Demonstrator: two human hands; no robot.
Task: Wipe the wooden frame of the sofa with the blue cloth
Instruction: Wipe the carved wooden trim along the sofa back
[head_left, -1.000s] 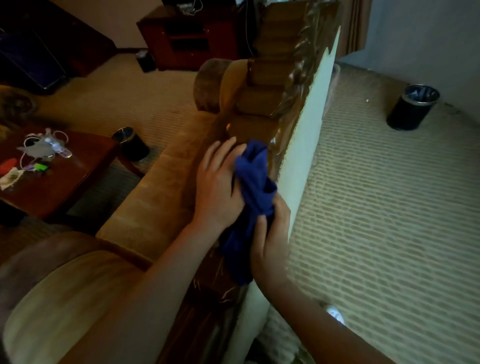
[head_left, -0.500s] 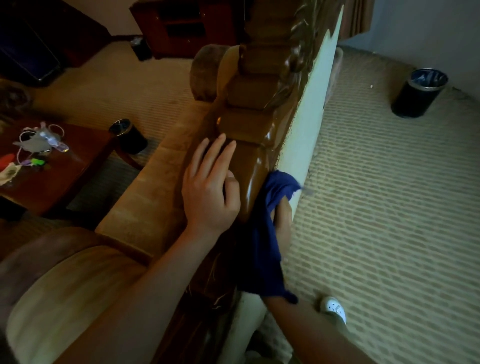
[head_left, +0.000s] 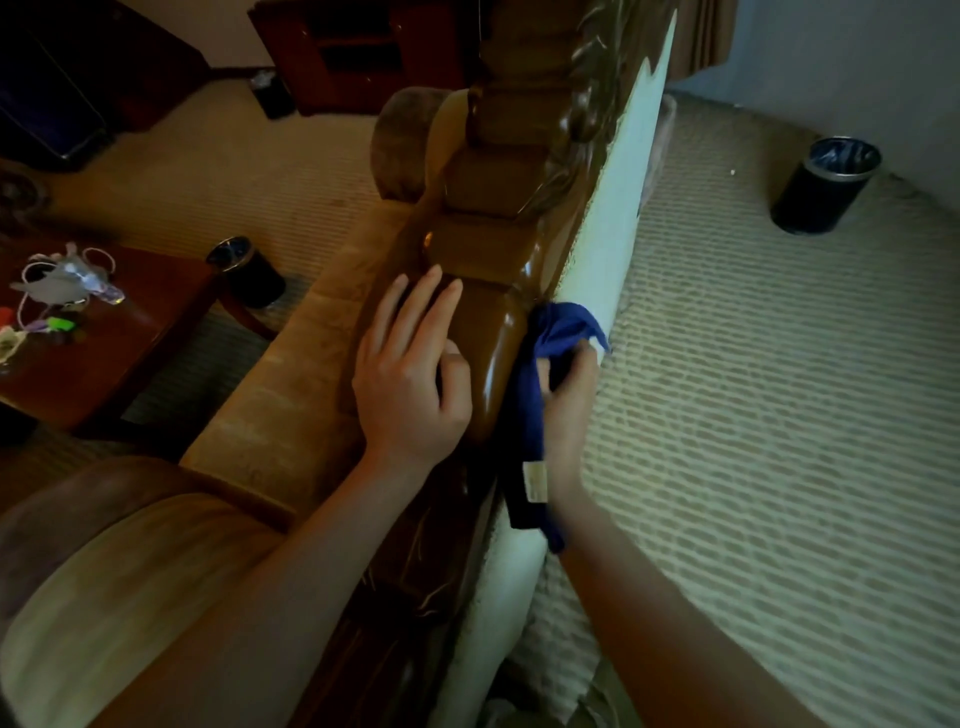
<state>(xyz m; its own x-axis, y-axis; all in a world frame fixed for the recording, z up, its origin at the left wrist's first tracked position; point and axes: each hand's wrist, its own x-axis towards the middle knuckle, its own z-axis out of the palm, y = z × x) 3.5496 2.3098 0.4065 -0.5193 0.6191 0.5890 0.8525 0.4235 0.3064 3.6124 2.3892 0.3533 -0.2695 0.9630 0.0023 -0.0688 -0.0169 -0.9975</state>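
A tan upholstered sofa's glossy carved brown wooden frame (head_left: 488, 291) rises toward twelve o'clock. The left hand (head_left: 410, 384) lies flat on it, fingers straight; at three o'clock, the right hand (head_left: 563, 410) grips a crumpled blue cloth (head_left: 540, 364) against its back edge.

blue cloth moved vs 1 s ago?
Yes. The blue cloth went from the top of the wooden frame to its back edge, gripped by the right hand.
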